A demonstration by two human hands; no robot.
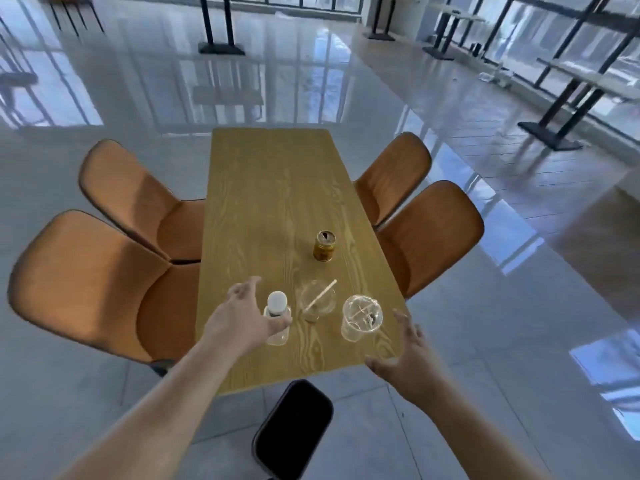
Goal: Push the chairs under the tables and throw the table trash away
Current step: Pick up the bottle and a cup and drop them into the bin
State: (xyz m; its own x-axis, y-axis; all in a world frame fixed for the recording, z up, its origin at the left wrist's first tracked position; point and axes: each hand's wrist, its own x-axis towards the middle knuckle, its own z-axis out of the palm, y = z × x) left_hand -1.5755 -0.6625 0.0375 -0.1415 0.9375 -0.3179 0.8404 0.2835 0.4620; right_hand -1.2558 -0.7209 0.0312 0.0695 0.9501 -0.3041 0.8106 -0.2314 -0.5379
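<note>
On the near end of the wooden table [270, 188] stand a clear plastic bottle with a white cap [277, 318], a clear cup with a straw [317, 299], a second clear plastic cup [361, 317] and, farther back, a gold can [325, 245]. My left hand [242, 315] is open, its fingers spread around the bottle's left side and its thumb touching the bottle. My right hand [403, 358] hovers open just right of and below the second cup, apart from it. Orange chairs stand at the left [86, 285] [135, 192] and the right [429, 237] [393, 171], tucked against the table.
A black bin [294, 427] stands on the floor just below the table's near edge, between my arms. The glossy grey floor stretches all around. Other tables on black pedestal bases stand at the far back [221, 48] and along the windows at the right [550, 136].
</note>
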